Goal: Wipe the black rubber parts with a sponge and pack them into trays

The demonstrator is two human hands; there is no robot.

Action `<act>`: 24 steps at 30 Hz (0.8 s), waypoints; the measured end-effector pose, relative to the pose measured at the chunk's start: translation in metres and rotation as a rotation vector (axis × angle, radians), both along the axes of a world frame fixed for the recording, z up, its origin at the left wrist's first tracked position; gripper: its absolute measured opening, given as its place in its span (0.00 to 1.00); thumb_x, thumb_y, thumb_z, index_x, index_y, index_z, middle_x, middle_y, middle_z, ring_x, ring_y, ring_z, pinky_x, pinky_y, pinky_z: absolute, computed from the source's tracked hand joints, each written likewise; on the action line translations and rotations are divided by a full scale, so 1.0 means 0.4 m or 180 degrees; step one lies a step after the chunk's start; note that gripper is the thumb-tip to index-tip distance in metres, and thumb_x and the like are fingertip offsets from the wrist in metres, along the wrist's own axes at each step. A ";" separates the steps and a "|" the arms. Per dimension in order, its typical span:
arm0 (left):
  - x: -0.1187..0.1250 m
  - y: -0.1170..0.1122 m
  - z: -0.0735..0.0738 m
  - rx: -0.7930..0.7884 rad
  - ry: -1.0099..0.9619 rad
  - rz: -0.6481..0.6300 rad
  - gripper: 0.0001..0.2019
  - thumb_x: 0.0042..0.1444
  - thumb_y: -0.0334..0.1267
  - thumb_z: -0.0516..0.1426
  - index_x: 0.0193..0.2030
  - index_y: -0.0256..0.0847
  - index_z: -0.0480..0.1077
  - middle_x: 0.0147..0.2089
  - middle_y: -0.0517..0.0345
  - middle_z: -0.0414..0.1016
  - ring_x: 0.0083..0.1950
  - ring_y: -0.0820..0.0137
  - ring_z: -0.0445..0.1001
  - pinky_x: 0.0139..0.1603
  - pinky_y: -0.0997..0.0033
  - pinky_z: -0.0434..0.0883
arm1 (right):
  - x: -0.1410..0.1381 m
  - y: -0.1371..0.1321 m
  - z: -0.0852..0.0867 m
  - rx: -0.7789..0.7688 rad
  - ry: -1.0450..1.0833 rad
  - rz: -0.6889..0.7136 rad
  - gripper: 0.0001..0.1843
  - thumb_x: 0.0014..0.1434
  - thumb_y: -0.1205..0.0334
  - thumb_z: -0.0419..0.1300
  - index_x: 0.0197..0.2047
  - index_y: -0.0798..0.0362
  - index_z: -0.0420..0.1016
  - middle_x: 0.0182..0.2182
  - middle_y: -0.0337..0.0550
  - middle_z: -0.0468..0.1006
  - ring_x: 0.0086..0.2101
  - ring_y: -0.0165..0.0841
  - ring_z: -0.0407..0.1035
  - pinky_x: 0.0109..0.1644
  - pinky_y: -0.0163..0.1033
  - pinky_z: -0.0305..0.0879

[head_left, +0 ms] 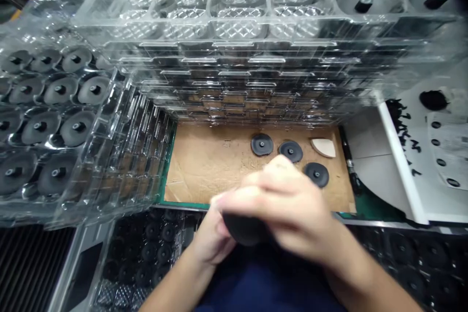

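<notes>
Both my hands meet in front of my body, over the near edge of the bench. Between them is a dark rounded disc [245, 230], partly hidden by fingers. My left hand [215, 235] grips its left edge. My right hand [288, 204], somewhat blurred, is closed over its top and right side. Just beyond, on the cardboard sheet [204, 165], lie three black oval discs, each with a small central stub: one disc [262, 145] at the left, another disc [290, 151] in the middle, a third disc [316, 174] nearest my right hand.
Stacked clear plastic trays [241, 48] rise behind the cardboard. A second tray stack [47, 126] at left holds discs. A pale wedge-shaped piece [323, 147] and a black pen-like tool [349, 161] lie right. Beyond a white divider [402, 161] are small black bits [402, 126].
</notes>
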State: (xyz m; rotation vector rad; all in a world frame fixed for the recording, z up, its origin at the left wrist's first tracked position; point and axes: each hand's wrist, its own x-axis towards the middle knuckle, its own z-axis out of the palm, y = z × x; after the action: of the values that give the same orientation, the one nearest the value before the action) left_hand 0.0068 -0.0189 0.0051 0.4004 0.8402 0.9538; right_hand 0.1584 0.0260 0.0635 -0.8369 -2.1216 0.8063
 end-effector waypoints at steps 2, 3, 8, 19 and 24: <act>-0.006 -0.006 -0.004 0.0129 -0.0251 0.0085 0.32 0.31 0.52 0.69 0.48 0.48 0.74 0.50 0.54 0.76 0.49 0.54 0.76 0.55 0.57 0.69 | 0.029 0.009 -0.042 -0.0441 0.0024 -0.0576 0.13 0.65 0.67 0.50 0.45 0.48 0.76 0.37 0.38 0.80 0.37 0.29 0.72 0.40 0.38 0.60; -0.010 -0.008 -0.004 0.0154 -0.0388 0.0138 0.31 0.33 0.50 0.69 0.49 0.51 0.73 0.54 0.55 0.75 0.48 0.57 0.77 0.55 0.58 0.69 | 0.043 0.007 -0.071 -0.0681 -0.0020 -0.0852 0.13 0.64 0.67 0.52 0.45 0.48 0.76 0.39 0.39 0.80 0.39 0.30 0.72 0.42 0.38 0.62; -0.018 -0.007 0.000 -0.0025 -0.0601 0.0355 0.26 0.40 0.42 0.68 0.50 0.54 0.73 0.55 0.60 0.75 0.51 0.65 0.75 0.56 0.69 0.68 | 0.063 -0.067 -0.253 -0.1351 -0.0357 -0.1202 0.11 0.61 0.66 0.54 0.41 0.51 0.79 0.35 0.43 0.81 0.36 0.34 0.74 0.40 0.39 0.69; 0.013 0.000 0.014 -0.0203 -0.0612 0.0506 0.26 0.36 0.39 0.70 0.46 0.49 0.75 0.46 0.61 0.80 0.46 0.71 0.77 0.48 0.78 0.71 | 0.000 -0.075 -0.035 -0.0136 0.0050 -0.1474 0.13 0.61 0.68 0.54 0.49 0.53 0.73 0.38 0.43 0.80 0.33 0.32 0.72 0.38 0.38 0.68; 0.010 0.005 0.011 -0.0271 -0.0364 0.0456 0.22 0.38 0.36 0.69 0.43 0.48 0.75 0.43 0.61 0.80 0.43 0.69 0.77 0.48 0.73 0.72 | -0.043 -0.072 -0.008 -0.0397 -0.0100 -0.0560 0.10 0.61 0.72 0.53 0.44 0.56 0.74 0.30 0.41 0.79 0.28 0.30 0.70 0.34 0.36 0.64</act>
State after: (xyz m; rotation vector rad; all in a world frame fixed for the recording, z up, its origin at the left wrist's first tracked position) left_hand 0.0109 -0.0169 0.0095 0.2125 0.8100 1.0594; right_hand 0.1411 -0.0027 0.0601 -1.0917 -2.0071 0.8432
